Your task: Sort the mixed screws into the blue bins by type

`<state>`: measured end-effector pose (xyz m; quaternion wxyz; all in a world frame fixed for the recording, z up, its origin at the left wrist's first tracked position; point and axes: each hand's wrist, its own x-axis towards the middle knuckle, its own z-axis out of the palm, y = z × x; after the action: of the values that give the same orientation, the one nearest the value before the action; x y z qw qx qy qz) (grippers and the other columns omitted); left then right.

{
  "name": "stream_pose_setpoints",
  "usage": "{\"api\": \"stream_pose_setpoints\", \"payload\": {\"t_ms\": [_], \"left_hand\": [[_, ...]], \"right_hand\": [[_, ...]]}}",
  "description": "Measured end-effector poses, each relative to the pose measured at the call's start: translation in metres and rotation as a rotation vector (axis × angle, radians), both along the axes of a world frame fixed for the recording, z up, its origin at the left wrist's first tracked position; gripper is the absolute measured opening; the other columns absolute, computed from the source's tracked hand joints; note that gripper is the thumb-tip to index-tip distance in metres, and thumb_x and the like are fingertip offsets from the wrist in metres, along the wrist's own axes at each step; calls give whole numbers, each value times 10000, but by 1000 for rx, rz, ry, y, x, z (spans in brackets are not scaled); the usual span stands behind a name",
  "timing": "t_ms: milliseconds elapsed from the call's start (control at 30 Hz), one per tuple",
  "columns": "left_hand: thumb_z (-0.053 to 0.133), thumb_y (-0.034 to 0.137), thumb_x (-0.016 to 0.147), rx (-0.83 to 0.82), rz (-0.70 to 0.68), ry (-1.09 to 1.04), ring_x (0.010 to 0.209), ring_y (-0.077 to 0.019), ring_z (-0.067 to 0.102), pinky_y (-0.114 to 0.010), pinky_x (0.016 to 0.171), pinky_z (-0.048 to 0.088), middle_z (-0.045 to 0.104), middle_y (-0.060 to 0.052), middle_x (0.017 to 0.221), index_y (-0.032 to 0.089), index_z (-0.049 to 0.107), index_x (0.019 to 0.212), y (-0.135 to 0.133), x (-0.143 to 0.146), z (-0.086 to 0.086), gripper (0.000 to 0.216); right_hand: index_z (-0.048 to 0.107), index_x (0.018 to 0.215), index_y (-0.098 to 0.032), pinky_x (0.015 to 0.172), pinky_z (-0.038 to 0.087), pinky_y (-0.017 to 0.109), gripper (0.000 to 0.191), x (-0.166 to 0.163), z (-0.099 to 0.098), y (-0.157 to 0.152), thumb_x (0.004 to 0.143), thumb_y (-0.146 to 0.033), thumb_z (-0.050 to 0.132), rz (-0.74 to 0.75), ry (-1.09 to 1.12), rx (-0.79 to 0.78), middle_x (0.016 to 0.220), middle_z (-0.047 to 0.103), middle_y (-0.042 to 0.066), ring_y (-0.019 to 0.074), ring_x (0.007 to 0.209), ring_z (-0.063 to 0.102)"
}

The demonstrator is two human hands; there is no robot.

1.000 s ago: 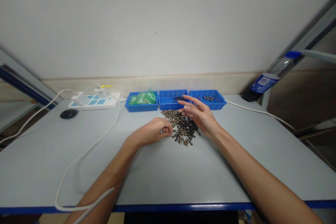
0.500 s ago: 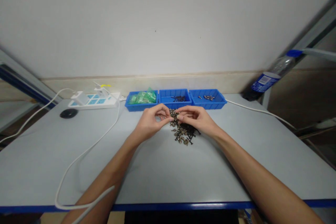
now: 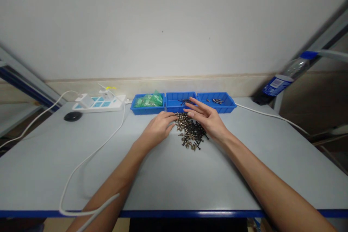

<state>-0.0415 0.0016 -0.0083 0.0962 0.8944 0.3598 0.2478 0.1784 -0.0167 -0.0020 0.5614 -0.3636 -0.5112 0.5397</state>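
A mixed pile of black and brassy screws [image 3: 193, 136] lies on the table between my hands. My left hand [image 3: 160, 126] is at the pile's left edge, thumb and fingertips a little apart. Nothing shows between them. My right hand [image 3: 208, 117] is raised over the pile's right side with its fingers spread, and I see nothing in it. Its upper fingertips overlap the front of the middle blue bin [image 3: 176, 109], partly covering the black screws [image 3: 185, 101] inside. To the right, another blue bin [image 3: 217, 109] holds several brassy screws [image 3: 218, 101].
A left blue bin [image 3: 146, 111] contains green plastic packets [image 3: 150, 99]. A white power strip [image 3: 108, 107] with plugs and a black disc [image 3: 73, 116] are farther left. A white cable [image 3: 95, 150] loops across my left forearm. A dark drink bottle [image 3: 277, 85] leans at the right.
My right hand has lifted and spread its fingers toward the middle bin, uncovering more of the pile. My left hand has drawn slightly apart from it, with its fingers lowered.
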Motion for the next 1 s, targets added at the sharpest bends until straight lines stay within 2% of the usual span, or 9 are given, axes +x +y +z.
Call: {"api": "stream_pose_setpoints", "payload": {"t_ms": [100, 200, 267, 467, 567, 633, 700, 833, 1000], "left_hand": [[566, 98, 895, 23, -10, 59, 1176, -239, 606, -455, 1047, 469, 672, -115, 1255, 169, 660, 1182, 2, 0, -10, 310], [553, 86, 900, 1, -16, 76, 1157, -234, 627, -433, 1028, 488, 694, -113, 1217, 159, 669, 1178, 3, 1, -13, 310], [555, 85, 897, -17, -12, 77, 1113, -239, 649, -422, 1003, 502, 717, -107, 1164, 154, 689, 1139, 4, 1, -14, 285], [556, 114, 907, 22, -5, 3, 1024, -226, 673, -399, 952, 521, 735, -95, 1082, 163, 704, 1057, 6, -3, -17, 217], [545, 121, 913, 58, -10, 3, 1005, -230, 667, -396, 930, 525, 730, -93, 1053, 162, 697, 1037, 4, -2, -16, 200], [544, 119, 909, 62, 4, 26, 998, -240, 660, -400, 915, 525, 723, -95, 1040, 161, 690, 1027, 2, 0, -14, 193], [539, 113, 905, 52, 25, 41, 986, -245, 655, -403, 901, 524, 715, -97, 1027, 159, 679, 1015, 0, 1, -13, 183], [524, 93, 894, -2, 27, -10, 911, -213, 640, -364, 852, 519, 691, -79, 960, 164, 629, 987, -2, 3, -12, 157], [536, 76, 852, -50, 22, -132, 849, -179, 621, -334, 808, 515, 658, -41, 896, 178, 588, 966, -3, 6, -3, 162]], "right_hand": [[635, 1277, -275, 1029, 478, 464, 529, 4, 1, 2, 770, -316, 781, -10, -35, 10, 1269, 681, 89, 240, 1103, 676], [721, 1090, -215, 885, 548, 436, 330, 11, 5, 4, 793, -359, 740, -59, -126, 6, 1039, 760, 95, 217, 876, 722], [732, 1012, -195, 784, 561, 393, 278, 17, 10, 5, 787, -359, 727, -98, -228, 14, 908, 769, 81, 194, 757, 709], [741, 868, -185, 594, 498, 299, 173, 47, 30, 11, 710, -183, 669, 45, -767, 67, 659, 715, 20, 180, 613, 656], [745, 779, -220, 570, 470, 289, 229, 63, 35, 17, 625, -75, 655, 87, -1056, 121, 616, 702, -10, 181, 575, 643], [743, 756, -233, 566, 457, 292, 251, 68, 35, 19, 599, -54, 664, 93, -1151, 153, 606, 700, -16, 184, 559, 637], [740, 767, -234, 573, 450, 292, 225, 68, 31, 17, 622, -76, 673, 57, -1165, 188, 617, 701, -14, 185, 568, 637], [723, 845, -214, 565, 438, 281, 104, 52, 20, 8, 798, -227, 631, -47, -1015, 230, 630, 680, -5, 165, 576, 612], [734, 931, -192, 551, 444, 286, 187, 28, 8, -4, 847, -331, 640, -128, -795, 224, 666, 683, 16, 152, 557, 572]]}}
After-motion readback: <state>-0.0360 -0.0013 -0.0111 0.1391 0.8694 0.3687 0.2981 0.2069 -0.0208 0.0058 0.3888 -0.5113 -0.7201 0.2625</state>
